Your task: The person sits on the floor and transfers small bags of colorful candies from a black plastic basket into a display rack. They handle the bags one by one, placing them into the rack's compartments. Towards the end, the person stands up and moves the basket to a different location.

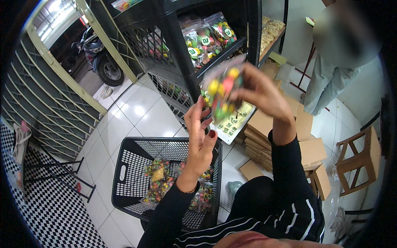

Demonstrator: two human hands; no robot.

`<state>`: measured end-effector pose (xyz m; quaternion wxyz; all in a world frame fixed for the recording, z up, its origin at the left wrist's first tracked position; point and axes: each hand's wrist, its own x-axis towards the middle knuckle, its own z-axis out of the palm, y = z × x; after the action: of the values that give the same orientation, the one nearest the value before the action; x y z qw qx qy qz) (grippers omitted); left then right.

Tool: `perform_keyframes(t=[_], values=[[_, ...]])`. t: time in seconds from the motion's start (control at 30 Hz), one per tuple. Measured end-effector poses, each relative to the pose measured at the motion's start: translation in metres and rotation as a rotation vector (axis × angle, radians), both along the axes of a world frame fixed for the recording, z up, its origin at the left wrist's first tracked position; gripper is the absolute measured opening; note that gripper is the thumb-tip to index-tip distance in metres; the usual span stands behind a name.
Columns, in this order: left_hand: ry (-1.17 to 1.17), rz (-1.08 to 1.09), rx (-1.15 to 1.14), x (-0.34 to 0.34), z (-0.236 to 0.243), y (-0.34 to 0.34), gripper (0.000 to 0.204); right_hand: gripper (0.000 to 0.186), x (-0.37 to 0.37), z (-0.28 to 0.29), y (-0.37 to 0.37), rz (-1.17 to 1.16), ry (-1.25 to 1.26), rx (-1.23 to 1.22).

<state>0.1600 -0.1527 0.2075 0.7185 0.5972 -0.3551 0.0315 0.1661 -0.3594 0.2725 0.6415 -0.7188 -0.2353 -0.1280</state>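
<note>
My right hand (264, 93) grips a transparent bag of colourful candies (223, 89), held up in front of the black shelf. Yellow, red and green pieces show through the slightly blurred plastic. Close to the bag's lower left side is my left hand (200, 142), its fingers apart and holding nothing; whether a fingertip touches the bag I cannot tell. Just below the bag is a pale sheet of round stickers (230, 127), partly covered by it. Beneath my left forearm stands a black plastic basket (124, 196) containing several similar candy bags (159, 188).
Similar bags (206, 39) fill a tier of the black rack (182, 49). Flattened cardboard boxes (260, 151) are stacked right of the basket. A brown stool (359, 161) stands far right, near another person (331, 78). At left are a folding gate (53, 99) and a parked motorbike (101, 58).
</note>
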Motion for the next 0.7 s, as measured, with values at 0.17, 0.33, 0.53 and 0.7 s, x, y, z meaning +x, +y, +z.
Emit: perform_keyframes(t=[0.17,0.33,0.53,0.7], values=[[-0.013,0.022,0.075,0.002,-0.009,0.019,0.052,0.032,0.062,0.019,-0.057,-0.507,-0.320,0.004],[0.083,0.138,0.150,-0.002,-0.018,0.046,0.046,0.037,0.126,0.039,-0.061,-0.674,-0.371,-0.285],[0.154,0.217,0.075,0.002,-0.035,0.076,0.045,0.041,0.168,0.040,-0.046,-0.624,-0.386,-0.525],[0.199,0.277,0.058,0.001,-0.042,0.101,0.045,0.051,0.159,0.037,-0.047,-0.595,-0.231,-0.605]])
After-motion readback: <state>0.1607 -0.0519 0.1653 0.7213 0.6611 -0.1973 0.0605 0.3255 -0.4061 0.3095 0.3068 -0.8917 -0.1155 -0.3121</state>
